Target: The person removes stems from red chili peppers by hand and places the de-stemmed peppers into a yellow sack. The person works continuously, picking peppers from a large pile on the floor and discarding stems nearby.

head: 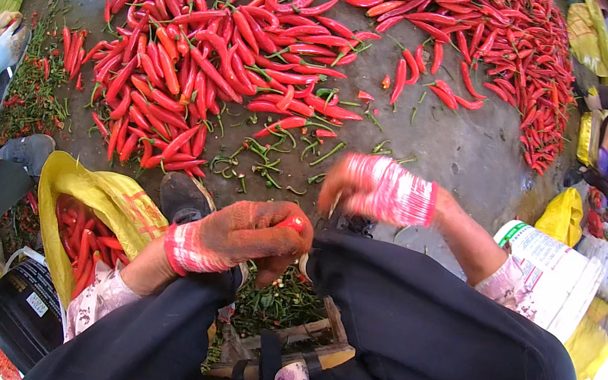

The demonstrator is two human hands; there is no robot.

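My left hand [239,238], in a stained red-and-white knit glove, is closed around a red chili pepper [294,223]. Only the pepper's stemless top shows between the fingers; the rest is hidden. To its right and slightly farther out, my right hand [379,189] is blurred by motion, fingers curled downward. Whether anything is in it cannot be made out. Beyond both hands lies a heap of red chili peppers [193,59], many with green stems. Loose green stems [266,163] are scattered on the floor between the heap and my feet.
By my left forearm, a yellow woven sack [101,188] holds red peppers. A black bucket [23,306] stands behind it, a white bucket [549,277] at my right. A larger pepper pile [515,62] spreads far right. Other people sit left, with a gloved hand [6,47], and right.
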